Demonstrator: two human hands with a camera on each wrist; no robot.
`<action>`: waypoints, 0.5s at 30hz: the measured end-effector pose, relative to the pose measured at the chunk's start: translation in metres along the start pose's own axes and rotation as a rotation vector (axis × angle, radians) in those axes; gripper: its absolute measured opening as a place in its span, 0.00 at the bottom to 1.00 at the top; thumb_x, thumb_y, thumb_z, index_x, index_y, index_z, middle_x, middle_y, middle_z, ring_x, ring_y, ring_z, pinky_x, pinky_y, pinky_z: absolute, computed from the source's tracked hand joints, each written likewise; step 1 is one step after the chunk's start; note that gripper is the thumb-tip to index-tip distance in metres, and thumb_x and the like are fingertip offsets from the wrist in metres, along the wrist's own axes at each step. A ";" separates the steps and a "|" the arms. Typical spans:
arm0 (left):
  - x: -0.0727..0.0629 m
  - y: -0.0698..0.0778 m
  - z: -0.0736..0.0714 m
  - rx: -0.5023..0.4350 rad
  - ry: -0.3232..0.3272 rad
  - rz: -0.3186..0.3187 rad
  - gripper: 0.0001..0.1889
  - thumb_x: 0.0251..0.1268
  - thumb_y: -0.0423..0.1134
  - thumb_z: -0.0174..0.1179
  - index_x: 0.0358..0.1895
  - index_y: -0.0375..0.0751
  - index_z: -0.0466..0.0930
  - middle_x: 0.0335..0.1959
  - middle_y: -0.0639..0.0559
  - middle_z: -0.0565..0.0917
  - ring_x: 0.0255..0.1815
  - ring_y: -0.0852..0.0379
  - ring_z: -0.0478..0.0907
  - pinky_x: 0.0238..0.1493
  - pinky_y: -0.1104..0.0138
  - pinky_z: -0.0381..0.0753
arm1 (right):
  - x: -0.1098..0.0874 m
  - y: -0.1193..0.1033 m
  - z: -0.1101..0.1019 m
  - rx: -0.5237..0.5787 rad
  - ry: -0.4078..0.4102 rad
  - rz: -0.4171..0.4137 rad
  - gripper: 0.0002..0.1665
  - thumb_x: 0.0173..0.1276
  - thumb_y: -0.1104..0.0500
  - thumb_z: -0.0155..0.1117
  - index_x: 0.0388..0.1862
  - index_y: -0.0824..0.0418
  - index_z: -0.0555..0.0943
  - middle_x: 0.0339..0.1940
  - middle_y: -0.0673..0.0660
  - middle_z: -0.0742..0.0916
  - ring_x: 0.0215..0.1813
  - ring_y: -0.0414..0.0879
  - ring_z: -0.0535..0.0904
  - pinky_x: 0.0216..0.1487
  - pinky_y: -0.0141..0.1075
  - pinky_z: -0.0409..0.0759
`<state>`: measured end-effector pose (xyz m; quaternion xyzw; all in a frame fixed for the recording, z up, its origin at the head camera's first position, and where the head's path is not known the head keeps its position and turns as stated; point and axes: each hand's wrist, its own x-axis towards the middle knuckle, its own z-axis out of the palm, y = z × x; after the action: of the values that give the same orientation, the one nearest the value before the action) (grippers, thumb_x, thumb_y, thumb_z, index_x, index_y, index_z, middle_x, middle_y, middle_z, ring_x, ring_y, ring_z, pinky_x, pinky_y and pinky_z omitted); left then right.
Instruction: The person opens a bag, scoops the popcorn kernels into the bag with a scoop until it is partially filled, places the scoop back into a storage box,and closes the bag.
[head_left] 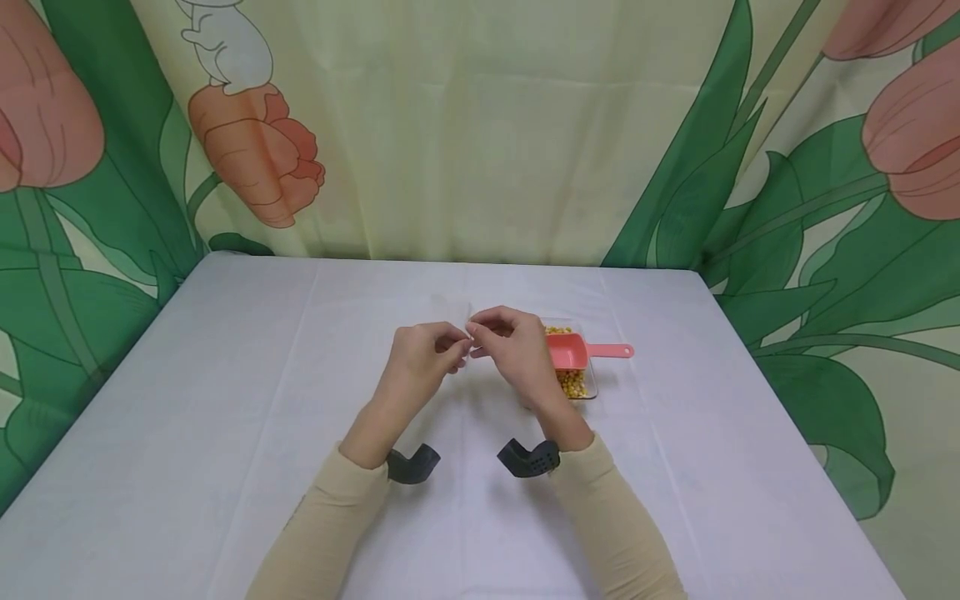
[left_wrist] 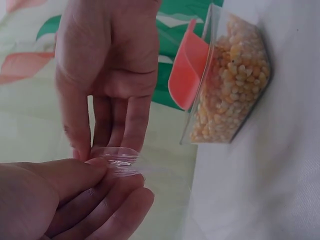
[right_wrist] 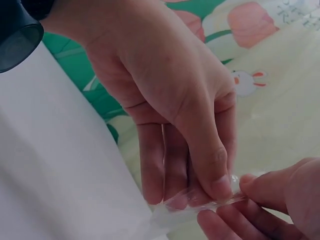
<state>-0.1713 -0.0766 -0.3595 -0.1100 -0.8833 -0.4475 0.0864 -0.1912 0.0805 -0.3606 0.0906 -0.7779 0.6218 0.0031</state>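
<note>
My left hand (head_left: 422, 354) and right hand (head_left: 519, 343) meet fingertip to fingertip above the white table. Between them they pinch a clear zip bag (left_wrist: 121, 162), thumbs against forefingers at its ridged top edge. In the right wrist view the thin film (right_wrist: 175, 205) hangs down from the fingers, partly hidden by them. Beyond the right hand stands a clear container (head_left: 594, 388) holding yellow corn kernels (left_wrist: 235, 82). A pink scoop (head_left: 570, 352) lies across the container's top, its handle pointing right.
The white tablecloth (head_left: 225, 400) covers the table. A curtain (head_left: 480, 150) printed with tulips, a rabbit and a carrot hangs behind it. Dark wrist devices (head_left: 414, 464) sit on the inner side of both wrists.
</note>
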 end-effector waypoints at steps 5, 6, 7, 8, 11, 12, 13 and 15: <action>0.001 -0.002 0.000 -0.092 0.004 -0.027 0.05 0.65 0.35 0.65 0.36 0.37 0.89 0.26 0.48 0.89 0.24 0.60 0.85 0.29 0.72 0.85 | 0.002 0.000 -0.001 0.036 0.005 -0.015 0.14 0.66 0.57 0.69 0.46 0.65 0.86 0.41 0.61 0.89 0.39 0.51 0.88 0.45 0.38 0.87; 0.001 -0.003 0.000 -0.109 0.005 -0.031 0.05 0.64 0.35 0.66 0.36 0.37 0.89 0.26 0.48 0.89 0.24 0.59 0.85 0.29 0.72 0.85 | 0.002 0.001 -0.001 0.048 0.006 -0.018 0.14 0.66 0.58 0.69 0.46 0.65 0.87 0.41 0.62 0.89 0.40 0.52 0.88 0.45 0.38 0.87; 0.002 -0.004 0.000 -0.123 0.007 -0.035 0.05 0.64 0.35 0.66 0.36 0.36 0.88 0.26 0.47 0.89 0.24 0.59 0.85 0.29 0.72 0.85 | 0.003 0.001 -0.001 0.061 0.006 -0.021 0.14 0.66 0.58 0.69 0.46 0.66 0.87 0.41 0.63 0.89 0.40 0.52 0.88 0.45 0.38 0.87; 0.002 -0.005 0.001 -0.130 0.009 -0.036 0.05 0.64 0.35 0.66 0.36 0.36 0.88 0.26 0.47 0.89 0.24 0.59 0.86 0.29 0.73 0.85 | 0.003 0.001 -0.002 0.073 0.008 -0.022 0.14 0.66 0.59 0.69 0.46 0.67 0.87 0.41 0.64 0.89 0.40 0.53 0.88 0.45 0.38 0.87; 0.003 -0.008 0.003 -0.134 0.024 -0.026 0.05 0.64 0.35 0.66 0.37 0.37 0.88 0.27 0.47 0.89 0.25 0.59 0.86 0.29 0.73 0.85 | 0.002 -0.002 -0.002 0.086 0.010 -0.018 0.13 0.66 0.61 0.69 0.46 0.68 0.86 0.41 0.66 0.89 0.41 0.55 0.88 0.45 0.38 0.87; 0.003 -0.009 0.003 -0.132 0.036 -0.020 0.05 0.64 0.35 0.66 0.37 0.37 0.88 0.28 0.47 0.89 0.25 0.60 0.86 0.29 0.73 0.85 | 0.002 -0.002 -0.002 0.084 0.011 -0.020 0.12 0.66 0.61 0.69 0.45 0.67 0.87 0.41 0.65 0.89 0.40 0.54 0.88 0.45 0.37 0.87; 0.004 -0.009 0.004 -0.128 0.050 -0.016 0.05 0.64 0.35 0.66 0.37 0.38 0.88 0.28 0.48 0.89 0.25 0.60 0.86 0.29 0.73 0.84 | 0.002 -0.002 -0.002 0.084 0.013 -0.021 0.12 0.66 0.61 0.68 0.45 0.67 0.87 0.41 0.65 0.89 0.40 0.54 0.88 0.45 0.37 0.87; 0.004 -0.009 0.006 -0.126 0.075 -0.007 0.05 0.64 0.35 0.66 0.37 0.38 0.88 0.29 0.48 0.90 0.26 0.60 0.86 0.30 0.73 0.84 | 0.002 -0.002 -0.002 0.081 0.017 -0.018 0.11 0.66 0.61 0.69 0.44 0.66 0.87 0.41 0.64 0.89 0.40 0.53 0.88 0.45 0.37 0.87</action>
<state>-0.1779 -0.0768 -0.3690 -0.0955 -0.8499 -0.5062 0.1109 -0.1930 0.0815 -0.3577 0.0924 -0.7512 0.6534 0.0116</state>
